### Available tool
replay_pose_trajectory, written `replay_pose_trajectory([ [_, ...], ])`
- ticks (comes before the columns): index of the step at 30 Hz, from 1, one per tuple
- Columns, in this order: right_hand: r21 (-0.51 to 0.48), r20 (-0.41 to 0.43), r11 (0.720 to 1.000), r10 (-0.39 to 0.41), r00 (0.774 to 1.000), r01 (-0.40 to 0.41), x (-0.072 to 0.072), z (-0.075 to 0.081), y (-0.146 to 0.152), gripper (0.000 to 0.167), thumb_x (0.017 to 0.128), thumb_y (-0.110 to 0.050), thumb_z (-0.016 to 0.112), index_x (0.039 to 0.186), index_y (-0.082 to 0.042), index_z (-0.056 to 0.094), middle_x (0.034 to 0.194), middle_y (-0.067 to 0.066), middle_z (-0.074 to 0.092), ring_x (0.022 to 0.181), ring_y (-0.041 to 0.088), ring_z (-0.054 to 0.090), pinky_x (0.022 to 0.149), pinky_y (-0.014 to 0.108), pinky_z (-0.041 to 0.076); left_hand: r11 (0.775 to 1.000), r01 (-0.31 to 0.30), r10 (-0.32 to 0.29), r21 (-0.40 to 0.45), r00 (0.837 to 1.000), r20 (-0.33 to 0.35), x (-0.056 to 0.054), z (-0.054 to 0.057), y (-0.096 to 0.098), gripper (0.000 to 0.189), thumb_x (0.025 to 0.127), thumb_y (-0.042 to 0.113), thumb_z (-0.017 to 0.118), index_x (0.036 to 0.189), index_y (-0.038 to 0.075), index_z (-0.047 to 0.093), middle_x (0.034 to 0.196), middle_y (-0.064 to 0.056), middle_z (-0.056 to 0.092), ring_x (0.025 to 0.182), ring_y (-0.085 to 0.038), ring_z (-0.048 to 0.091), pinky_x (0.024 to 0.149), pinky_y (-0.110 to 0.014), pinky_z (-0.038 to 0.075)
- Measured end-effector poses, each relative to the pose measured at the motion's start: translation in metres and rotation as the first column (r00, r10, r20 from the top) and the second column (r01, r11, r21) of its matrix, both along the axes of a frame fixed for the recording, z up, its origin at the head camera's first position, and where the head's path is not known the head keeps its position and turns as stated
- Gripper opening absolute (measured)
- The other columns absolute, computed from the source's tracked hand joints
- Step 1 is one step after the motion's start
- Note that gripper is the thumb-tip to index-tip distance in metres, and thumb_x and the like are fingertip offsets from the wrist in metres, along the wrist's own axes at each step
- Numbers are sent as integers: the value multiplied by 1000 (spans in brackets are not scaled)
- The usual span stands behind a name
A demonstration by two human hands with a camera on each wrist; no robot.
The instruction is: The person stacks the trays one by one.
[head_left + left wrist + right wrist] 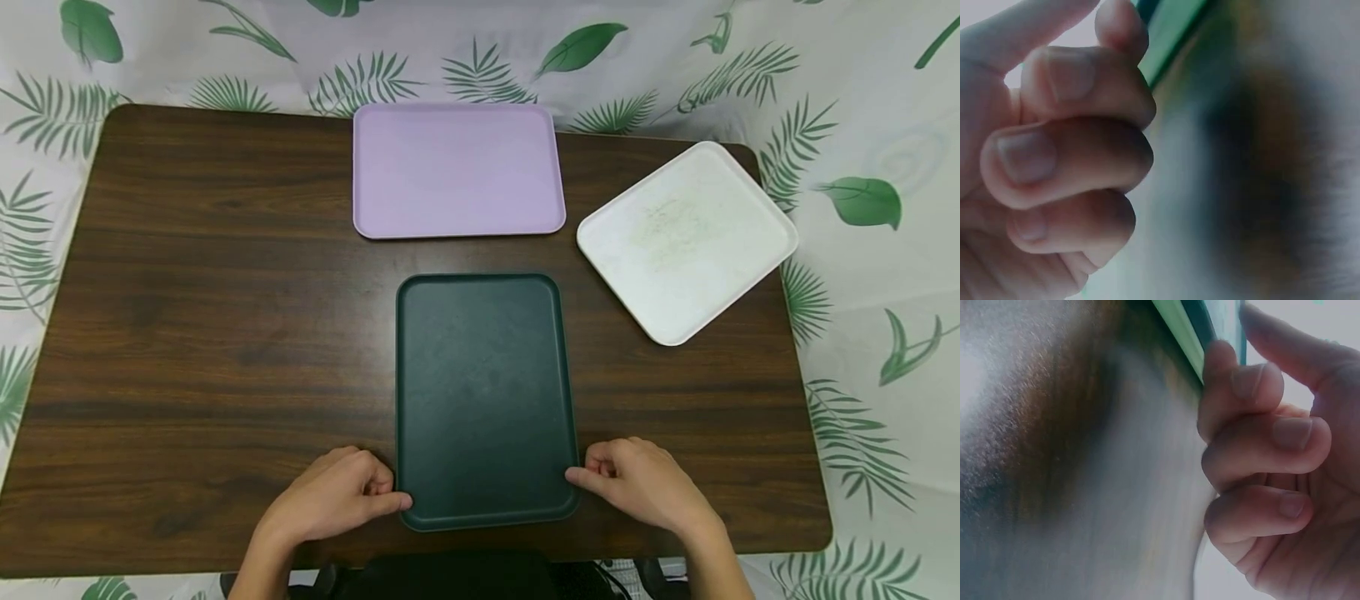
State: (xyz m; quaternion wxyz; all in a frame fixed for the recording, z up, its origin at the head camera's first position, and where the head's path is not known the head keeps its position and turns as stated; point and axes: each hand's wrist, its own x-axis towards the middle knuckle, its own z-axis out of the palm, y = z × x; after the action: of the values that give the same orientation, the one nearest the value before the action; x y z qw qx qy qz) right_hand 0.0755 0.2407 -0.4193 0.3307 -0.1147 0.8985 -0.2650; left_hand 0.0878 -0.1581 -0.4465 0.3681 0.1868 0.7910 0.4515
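A dark green rectangular tray (486, 392) lies lengthwise before the person, close to the table's near edge. At its lower left corner the left hand (333, 492) pinches the rim, thumb on top and the other fingers curled. The right hand (645, 483) grips the right rim a little higher up, its thumb laid over the edge. In the left wrist view, curled fingers (1085, 150) sit beside the tray's edge (1175, 40). The right wrist view has the tray's edge (1188, 337) between thumb and index finger, with the remaining fingers folded toward the palm.
A lilac tray (457, 171) lies at the table's far edge, beyond the green one. To the right, a white tray (686, 242) with a brownish smudge lies at an angle, its corner reaching past the table's right edge. Dark wood grain covers the table (225, 333).
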Motion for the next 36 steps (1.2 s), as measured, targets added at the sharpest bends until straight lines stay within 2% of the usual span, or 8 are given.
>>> replay_pose_trajectory([
  [5, 11, -56, 994, -110, 992, 110, -2, 2, 3, 45, 92, -61, 54, 62, -27, 52, 52, -15, 34, 45, 3, 31, 47, 23, 30, 1000, 17, -19, -20, 997, -79, -11, 13, 1, 44, 92, 45, 65, 58, 25, 47, 50, 18, 30, 43, 3, 23, 42, -18, 22],
  [9, 33, -62, 976, -211, 975, 214, -5, 1, 6, 47, 93, -62, 51, 65, -24, 53, 51, -12, 34, 44, 6, 30, 45, 25, 28, 998, 8, -20, -59, 980, -198, -25, 21, 4, 26, 93, 44, 65, 72, 29, 61, 54, 16, 43, 44, 2, 35, 43, -20, 30],
  [12, 44, -67, 958, -280, 958, 283, -7, 1, 8, 47, 94, -63, 50, 71, -22, 57, 53, -9, 39, 46, 10, 35, 46, 26, 30, 995, -46, 14, -93, 949, -316, -35, 26, 11, 16, 93, 40, 67, 80, 30, 64, 56, 17, 45, 45, 0, 39, 43, -22, 33],
  [17, 31, -61, 927, -371, 926, 374, -11, 4, 14, 47, 96, -60, 49, 82, -17, 62, 60, -2, 51, 50, 16, 44, 48, 30, 34, 982, -137, 58, -130, 873, -485, -54, 34, 26, 12, 93, 37, 69, 84, 29, 64, 57, 18, 43, 46, 0, 37, 43, -23, 33],
  [22, -12, -62, 896, -445, 894, 445, -14, 6, 22, 47, 98, -55, 49, 89, -11, 63, 66, 4, 57, 54, 19, 47, 52, 31, 38, 975, -176, 66, -135, 812, -579, -74, 39, 41, 13, 92, 39, 69, 89, 26, 65, 61, 17, 45, 47, -1, 38, 43, -25, 34],
  [28, -69, -86, 861, -508, 857, 504, -20, 5, 32, 49, 100, -51, 49, 90, -5, 63, 66, 9, 58, 54, 21, 49, 52, 32, 40, 978, -171, 48, -120, 741, -670, -97, 42, 60, 18, 93, 37, 68, 96, 20, 67, 67, 14, 49, 52, -3, 42, 45, -25, 35],
  [31, -94, -89, 847, -530, 843, 522, -23, 4, 37, 50, 100, -50, 49, 89, -3, 63, 65, 12, 57, 52, 22, 50, 51, 32, 41, 982, -154, 38, -107, 723, -690, -110, 45, 70, 19, 92, 36, 69, 96, 18, 67, 68, 11, 51, 52, -5, 43, 45, -26, 36],
  [36, -101, -80, 822, -568, 819, 560, -29, 4, 44, 53, 100, -51, 48, 88, -1, 61, 61, 10, 54, 48, 20, 48, 48, 32, 39, 982, -145, 18, -125, 720, -694, -130, 50, 86, 21, 92, 37, 69, 97, 17, 67, 68, 10, 53, 52, -5, 45, 45, -25, 37],
])
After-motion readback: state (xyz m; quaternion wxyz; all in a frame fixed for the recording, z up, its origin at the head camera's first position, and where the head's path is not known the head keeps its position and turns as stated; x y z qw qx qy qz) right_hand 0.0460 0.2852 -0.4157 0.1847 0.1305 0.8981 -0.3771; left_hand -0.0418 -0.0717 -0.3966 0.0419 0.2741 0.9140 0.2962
